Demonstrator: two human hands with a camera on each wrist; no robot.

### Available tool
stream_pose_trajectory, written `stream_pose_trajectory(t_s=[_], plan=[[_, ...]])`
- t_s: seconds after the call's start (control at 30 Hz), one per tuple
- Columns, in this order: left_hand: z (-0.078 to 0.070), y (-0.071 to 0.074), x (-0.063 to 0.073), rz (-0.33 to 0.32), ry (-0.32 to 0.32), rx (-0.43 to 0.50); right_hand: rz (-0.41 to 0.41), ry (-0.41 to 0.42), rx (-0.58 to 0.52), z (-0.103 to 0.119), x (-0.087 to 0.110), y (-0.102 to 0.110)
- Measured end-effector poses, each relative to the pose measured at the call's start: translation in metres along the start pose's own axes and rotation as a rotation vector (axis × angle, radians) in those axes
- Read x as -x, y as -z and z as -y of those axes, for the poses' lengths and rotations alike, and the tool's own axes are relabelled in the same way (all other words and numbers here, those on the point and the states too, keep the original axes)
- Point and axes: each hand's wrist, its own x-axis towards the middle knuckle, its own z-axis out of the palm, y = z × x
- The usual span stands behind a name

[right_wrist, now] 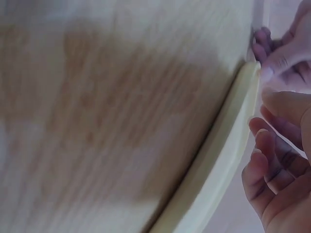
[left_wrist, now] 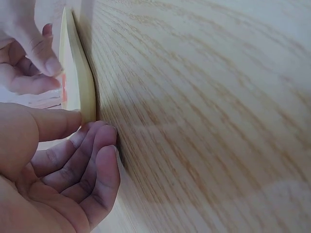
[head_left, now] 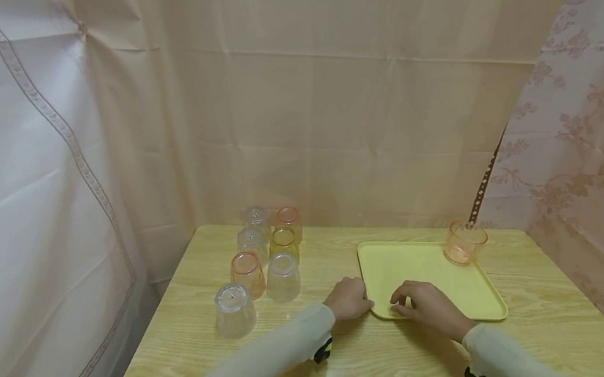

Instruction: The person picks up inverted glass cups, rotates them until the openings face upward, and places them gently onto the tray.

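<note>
A yellow rectangular tray lies on the table, its near-left corner in my left hand. Seen from the left wrist, that hand's thumb is on the tray rim, with curled fingers against the outer side. My right hand hovers over the near edge of the tray, fingers loosely bent and holding nothing. In the right wrist view its fingertips are just beside the rim. An orange-tinted glass stands upright at the tray's far-right corner.
Left of the tray, several upside-down glasses stand in a cluster, among them a clear one, a pink one and a yellow one. Curtains hang behind the wood-grain table and at both sides.
</note>
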Motion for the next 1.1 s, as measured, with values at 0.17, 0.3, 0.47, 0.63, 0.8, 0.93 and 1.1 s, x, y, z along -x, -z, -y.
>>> stream_pose_trajectory(t_s=[0.17, 0.3, 0.47, 0.63, 0.8, 0.93, 1.1], plan=[[-0.001, 0.001, 0.002, -0.001, -0.006, 0.008, 0.025, -0.002, -0.041, 0.009, 0.002, -0.009], [0.0, 0.001, 0.003, -0.001, -0.005, 0.014, 0.029, 0.032, -0.065, 0.014, 0.004, -0.014], [0.0, 0.0, 0.004, 0.008, 0.008, 0.017, 0.022, 0.075, -0.066, 0.017, 0.005, -0.019], [0.001, 0.0, 0.003, 0.006, 0.004, 0.013, 0.0, 0.087, -0.023, 0.02, 0.003, -0.022], [0.002, 0.0, 0.004, 0.014, -0.03, 0.001, -0.004, 0.085, 0.005, 0.022, 0.002, -0.023], [0.003, 0.007, 0.005, 0.02, -0.079, -0.017, -0.016, 0.08, 0.019, 0.023, 0.001, -0.023], [0.0, 0.025, 0.008, 0.041, -0.132, -0.081, -0.019, 0.078, 0.026, 0.025, -0.001, -0.022]])
